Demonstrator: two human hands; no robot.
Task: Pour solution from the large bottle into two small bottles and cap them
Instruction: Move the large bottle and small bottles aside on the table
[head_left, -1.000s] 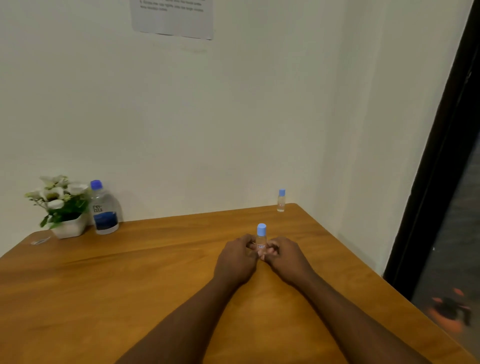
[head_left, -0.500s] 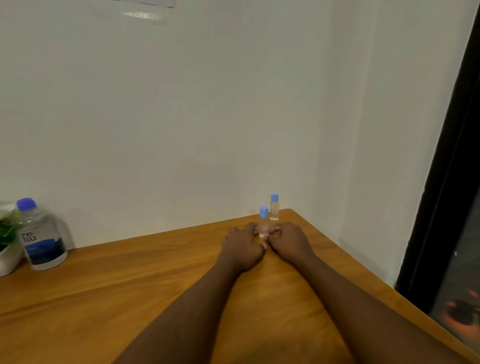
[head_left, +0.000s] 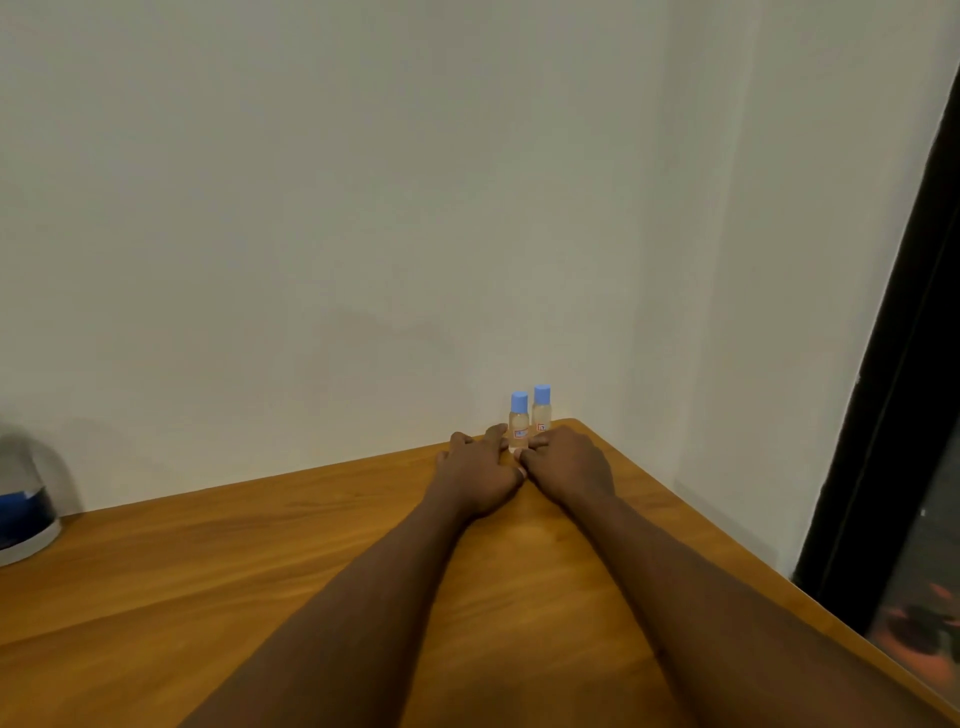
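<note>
Two small clear bottles with blue caps stand side by side in the table's far right corner, by the wall. Both of my hands are at the base of the nearer small bottle (head_left: 519, 423): my left hand (head_left: 475, 475) pinches it from the left and my right hand (head_left: 569, 465) from the right. The other small bottle (head_left: 542, 410) stands just behind and to the right, untouched. The large bottle (head_left: 23, 512), with a blue label, is cut off by the left edge of the view, far from both hands.
The wooden table (head_left: 208, 571) meets a pale wall at its back and right. Its right edge runs diagonally toward me, with a dark door frame (head_left: 893, 364) beyond it.
Both hands have slid the capped small bottle away from me to the far right corner, beside the other small bottle. The view has turned right, so the plant has left the frame.
</note>
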